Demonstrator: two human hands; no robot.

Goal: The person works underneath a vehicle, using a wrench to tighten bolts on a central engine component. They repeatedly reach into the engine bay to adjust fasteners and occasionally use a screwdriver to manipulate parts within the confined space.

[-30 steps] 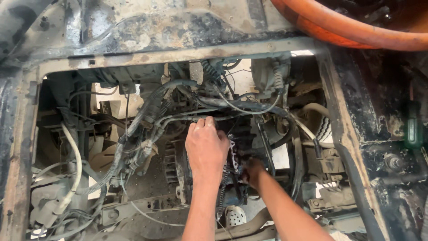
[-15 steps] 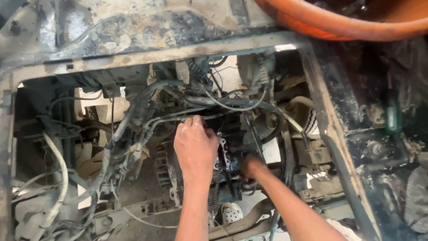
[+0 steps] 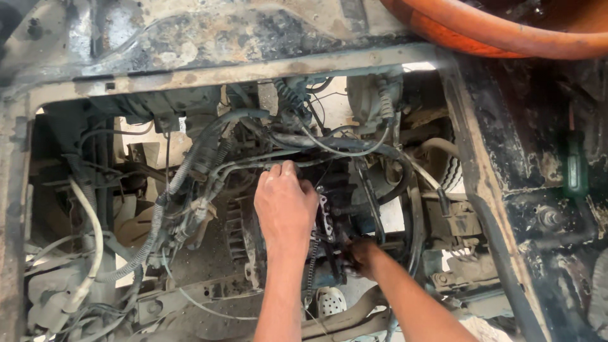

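Note:
I look down into an open vehicle engine bay. My left hand (image 3: 285, 206) lies palm down on top of a dark engine part (image 3: 244, 237) with cooling fins, its fingers curled toward a bundle of hoses (image 3: 272, 158). Lower and to the right, my right hand (image 3: 362, 256) reaches down beside a grimy metal bracket (image 3: 324, 212) in the middle of the bay; its fingers are hidden among the parts, so what they grip cannot be made out.
A rusty, dirty frame (image 3: 221, 69) borders the opening. An orange hose (image 3: 506, 38) curves across the top right. A green-handled screwdriver (image 3: 575, 164) lies on the dark right ledge. Grey and white cables (image 3: 88, 228) crowd the left side.
The view has shifted, so the bay sits a little lower and further left in frame. Both hands stay on the same engine parts, with only small finger movement.

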